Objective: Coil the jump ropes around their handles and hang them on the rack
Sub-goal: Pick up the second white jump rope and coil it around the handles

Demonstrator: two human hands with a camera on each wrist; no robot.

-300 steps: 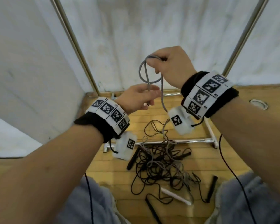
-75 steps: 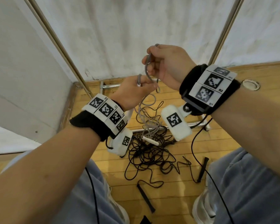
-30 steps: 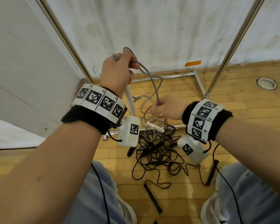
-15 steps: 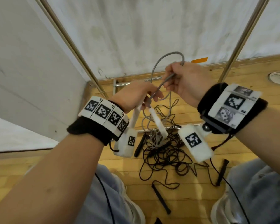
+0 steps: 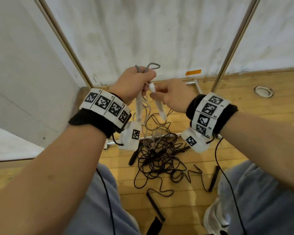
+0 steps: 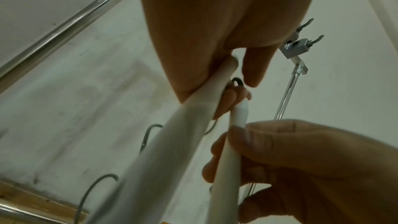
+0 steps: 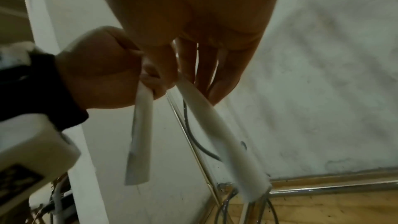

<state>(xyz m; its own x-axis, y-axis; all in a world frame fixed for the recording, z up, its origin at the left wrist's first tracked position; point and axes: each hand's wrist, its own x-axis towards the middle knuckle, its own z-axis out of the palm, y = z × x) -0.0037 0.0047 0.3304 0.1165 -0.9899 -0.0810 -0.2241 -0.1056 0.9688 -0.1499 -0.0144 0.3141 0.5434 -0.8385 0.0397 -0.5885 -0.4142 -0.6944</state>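
Both hands meet at the centre of the head view. The left hand (image 5: pixel 134 82) is curled round one white handle (image 5: pixel 139 107) and a bunched loop of grey rope (image 5: pixel 153 66) that sticks up above its knuckles; the right hand (image 5: pixel 173 94) pinches the top of the second white handle (image 5: pixel 157 100) between thumb and fingertips, just beside the first. Below them the rest of the grey rope hangs down the middle of the frame toward a tangle of black ropes (image 5: pixel 159 155) on the wooden floor (image 5: pixel 244 116), with black handles (image 5: pixel 214 178) scattered near it.

My guess is that the two handles are being brought together before winding. The main risk is the hanging grey length: it appears to run into the black pile, so pulling upward could snag it and drag black rope along, or tighten a knot. The loop in the left hand is loosely held, so it could slip out and undo the gathering. The right hand's pinch is light, near the handle's end, so that handle could swing or drop. The rack (image 5: pixel 231 46) shows only as metal poles at the upper left and right of the frame, with hooks (image 6: pixel 301 40) in the left wrist view, and nothing seen hanging there.
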